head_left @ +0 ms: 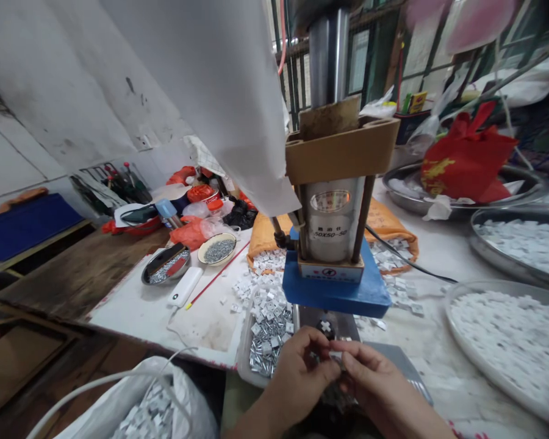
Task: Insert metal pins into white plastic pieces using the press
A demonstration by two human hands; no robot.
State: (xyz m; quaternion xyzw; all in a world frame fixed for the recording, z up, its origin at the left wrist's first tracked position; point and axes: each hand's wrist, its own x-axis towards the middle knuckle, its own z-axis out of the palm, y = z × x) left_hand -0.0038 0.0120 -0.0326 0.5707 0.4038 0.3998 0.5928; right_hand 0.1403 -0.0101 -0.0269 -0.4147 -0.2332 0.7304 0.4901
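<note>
My left hand and my right hand meet at the lower middle, fingertips pinched together. A small white plastic piece shows between them, partly hidden by the fingers; both hands grip it. Just beyond the fingertips, a white cross-shaped part sits on a dark round holder under the blue press. Left of my left hand is a clear plastic bin holding metal nails or pins and white pieces. A grey metal plate lies beyond my right hand.
A round tray of white pieces and metal basins stand at the right. Orange sacks spill pieces behind the press. A white power bank, red rod and bowl lie left. An open white sack stands at lower left.
</note>
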